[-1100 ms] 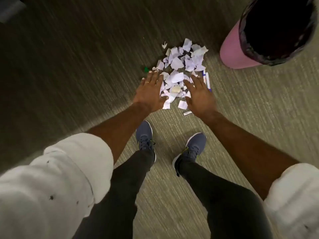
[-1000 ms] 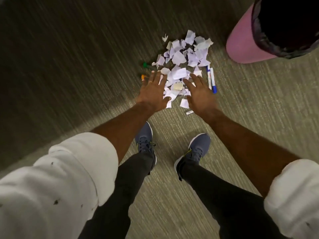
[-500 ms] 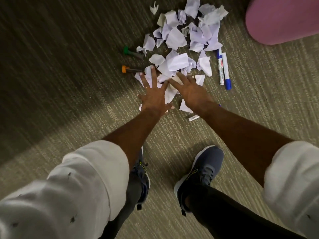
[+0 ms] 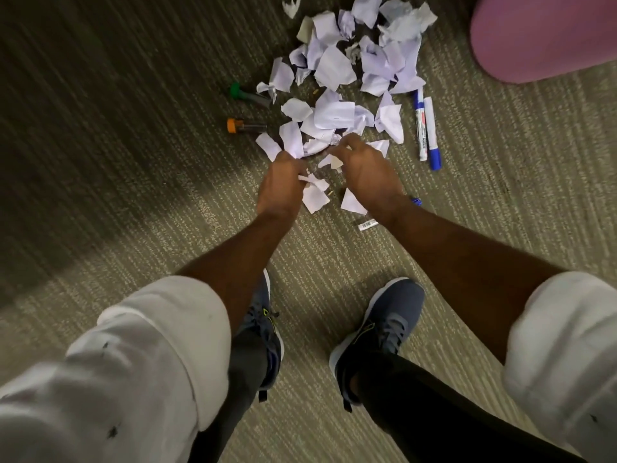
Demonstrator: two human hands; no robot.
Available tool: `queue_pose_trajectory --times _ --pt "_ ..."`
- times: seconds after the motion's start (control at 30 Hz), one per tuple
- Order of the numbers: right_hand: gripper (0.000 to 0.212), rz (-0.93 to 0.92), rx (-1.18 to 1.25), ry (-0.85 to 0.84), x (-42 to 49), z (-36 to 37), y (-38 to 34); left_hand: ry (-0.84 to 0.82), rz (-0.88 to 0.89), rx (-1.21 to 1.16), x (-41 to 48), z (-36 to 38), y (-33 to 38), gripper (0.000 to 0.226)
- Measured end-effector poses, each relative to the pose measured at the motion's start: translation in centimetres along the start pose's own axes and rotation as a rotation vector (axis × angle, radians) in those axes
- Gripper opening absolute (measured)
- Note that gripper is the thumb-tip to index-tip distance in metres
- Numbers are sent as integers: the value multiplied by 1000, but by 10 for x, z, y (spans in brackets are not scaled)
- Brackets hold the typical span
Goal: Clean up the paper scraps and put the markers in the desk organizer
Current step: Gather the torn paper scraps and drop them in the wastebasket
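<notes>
Both grips are curled shut on paper at frame centre, almost touching. The left grip bunches a few pieces under its fingers, and the right grip pinches another. A pink bin fills the upper right corner. The paper scraps spread over the floor from the grips toward the top of the frame, so the bulk lies ahead of both hands and slightly right, probably an easier sweep for the right grip. Two blue markers lie side by side just right of it, long axes running up the frame. The green-capped marker and orange-capped marker lie crosswise at upper left of the left grip, caps pointing left. No desk organizer is in view.
</notes>
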State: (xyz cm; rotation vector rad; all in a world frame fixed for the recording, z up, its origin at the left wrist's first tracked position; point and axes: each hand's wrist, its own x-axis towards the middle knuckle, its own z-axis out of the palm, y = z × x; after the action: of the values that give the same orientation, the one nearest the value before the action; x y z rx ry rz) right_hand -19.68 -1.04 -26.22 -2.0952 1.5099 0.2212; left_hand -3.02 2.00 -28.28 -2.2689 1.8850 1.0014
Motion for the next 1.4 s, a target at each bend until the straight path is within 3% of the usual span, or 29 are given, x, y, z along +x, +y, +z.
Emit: queue_pose_trajectory --times 0.43,0.73,0.83,0.93,1.07,1.17,1.3,1.4 --pt "39 210 218 273 -45 -109 -12 -5 -5 -140 -41 -109 59 15" --pt "32 345 334 488 -78 -259 13 86 99 -238 -34 -204 186 36" --pt "23 362 398 611 -86 -304 37 86 130 -328 -26 -224 238 36" --pt "29 489 435 682 -89 -335 71 82 178 -398 -18 -239 292 32" --pt "34 615 462 661 -88 -358 122 46 218 -412 -3 -239 356 38" --pt "45 624 425 597 -86 -365 150 8 195 -394 13 -229 397 48" --pt "41 594 310 465 -92 -376 170 2 136 -349 36 -219 435 69" --pt "46 580 264 474 -96 -379 185 -18 147 -320 43 -214 443 71"
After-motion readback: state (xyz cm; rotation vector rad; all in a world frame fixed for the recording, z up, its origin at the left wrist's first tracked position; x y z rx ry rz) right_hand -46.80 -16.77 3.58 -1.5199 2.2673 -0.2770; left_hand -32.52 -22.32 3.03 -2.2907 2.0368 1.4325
